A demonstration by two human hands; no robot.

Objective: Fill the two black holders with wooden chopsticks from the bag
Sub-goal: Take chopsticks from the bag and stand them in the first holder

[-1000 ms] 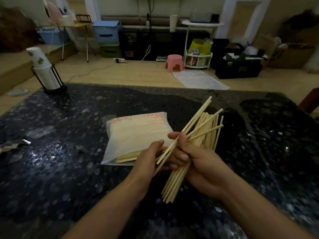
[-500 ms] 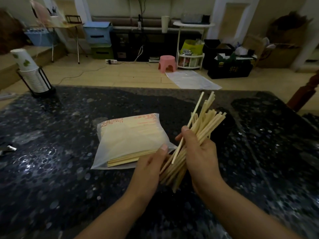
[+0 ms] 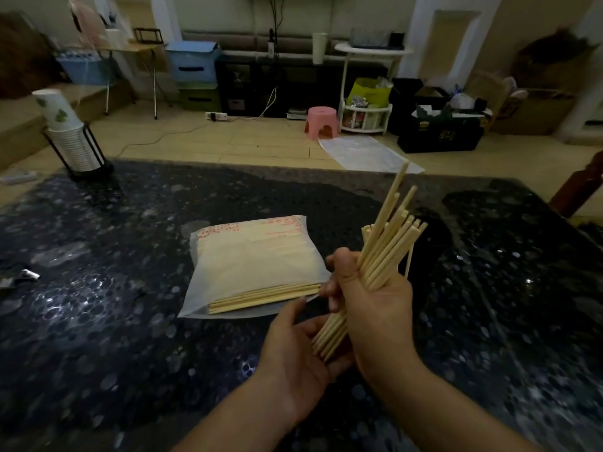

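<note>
**A:** What are my hands doing right now?

**B:** Your right hand (image 3: pixel 375 298) is wrapped round a bundle of wooden chopsticks (image 3: pixel 386 246), right of centre in the frame. They stand steeply tilted, tops fanning toward the upper right, one stick poking higher than the rest.

**A:** And my left hand (image 3: pixel 295 350)?

**B:** It sits lower centre, palm up and fingers loosely spread, cupped under the lower ends of the bundle. I see the ends against its fingers, but whether it grips them I cannot tell.

**A:** Where is the bag?

**B:** The translucent plastic bag (image 3: pixel 251 265) lies flat on the dark speckled table (image 3: pixel 114 321), centre of the frame, just left of your right hand. More chopsticks show at its open near edge.

**A:** The holders?

**B:** There is a dark shape behind the bundle, right of centre, against the dark table; I cannot make out what it is.

**A:** Anything else on the table?

**B:** A black wire rack with stacked paper cups (image 3: pixel 70 138) at upper left.
</note>
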